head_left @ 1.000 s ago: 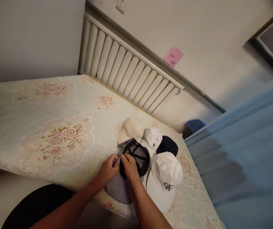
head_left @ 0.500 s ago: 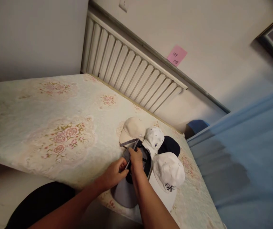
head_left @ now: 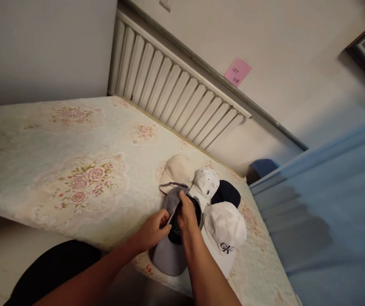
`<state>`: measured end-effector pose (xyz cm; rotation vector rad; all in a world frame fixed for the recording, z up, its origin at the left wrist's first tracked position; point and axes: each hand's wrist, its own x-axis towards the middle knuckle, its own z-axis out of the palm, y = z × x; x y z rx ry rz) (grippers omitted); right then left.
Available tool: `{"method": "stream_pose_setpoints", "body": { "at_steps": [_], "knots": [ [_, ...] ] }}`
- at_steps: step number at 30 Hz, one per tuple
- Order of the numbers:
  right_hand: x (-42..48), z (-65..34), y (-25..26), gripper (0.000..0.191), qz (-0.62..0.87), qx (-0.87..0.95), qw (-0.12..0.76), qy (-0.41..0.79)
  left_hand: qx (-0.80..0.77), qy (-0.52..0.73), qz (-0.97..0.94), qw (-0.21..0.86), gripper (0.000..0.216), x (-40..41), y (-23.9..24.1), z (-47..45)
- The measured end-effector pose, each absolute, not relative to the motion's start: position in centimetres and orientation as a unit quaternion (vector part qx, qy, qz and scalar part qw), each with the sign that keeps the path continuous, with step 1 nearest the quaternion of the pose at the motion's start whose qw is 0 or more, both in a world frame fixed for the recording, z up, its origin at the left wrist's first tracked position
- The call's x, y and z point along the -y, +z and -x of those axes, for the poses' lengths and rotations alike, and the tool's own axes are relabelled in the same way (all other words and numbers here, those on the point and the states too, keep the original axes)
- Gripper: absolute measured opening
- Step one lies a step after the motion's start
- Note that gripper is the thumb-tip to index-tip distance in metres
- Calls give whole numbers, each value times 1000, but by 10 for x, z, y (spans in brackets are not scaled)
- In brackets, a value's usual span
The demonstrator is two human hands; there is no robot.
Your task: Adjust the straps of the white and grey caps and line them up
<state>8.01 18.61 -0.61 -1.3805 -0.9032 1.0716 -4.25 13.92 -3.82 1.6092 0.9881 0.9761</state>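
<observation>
A grey cap (head_left: 170, 258) with a black inside lies between my hands, its opening facing up and its brim toward me. My left hand (head_left: 157, 227) is closed on the cap's left edge, thumb and fingers pinching the rim. My right hand (head_left: 187, 212) reaches into the opening, thumb over the upper rim and fingers hidden inside. The grey strap (head_left: 174, 184) sticks out at the far end, over a cream cap (head_left: 179, 169). Right beside the grey cap sits a white cap with black letters (head_left: 225, 227). A smaller white cap (head_left: 207, 182) lies just beyond.
A dark navy cap (head_left: 227, 194) lies behind the white caps. All rest on a flowered bedspread (head_left: 137, 170) over a bed. A white radiator (head_left: 169, 80) lines the wall, with a pink note (head_left: 238, 72) above. Blue curtain (head_left: 335, 204) hangs on the right.
My right hand has shifted from the strap end down into the cap's opening. The strap has dropped lower, and the grey side panel now bulges outward. My left hand stays at the rim.
</observation>
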Motion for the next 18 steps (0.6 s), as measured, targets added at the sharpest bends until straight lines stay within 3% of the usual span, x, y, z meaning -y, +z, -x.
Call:
{"method": "stream_pose_setpoints", "body": {
  "at_steps": [4, 10, 18],
  "knots": [
    [-167, -79, -8, 38, 571, 475, 497, 449, -425, 408, -663, 463, 6, -142, -46, 41],
    [-142, -83, -15, 34, 597, 651, 313, 349, -544, 366, -636, 408, 12, -155, -67, 38],
    [-132, -95, -23, 39, 597, 711, 260, 265, -570, 320, -642, 401, 15, -159, -67, 43]
  ]
}}
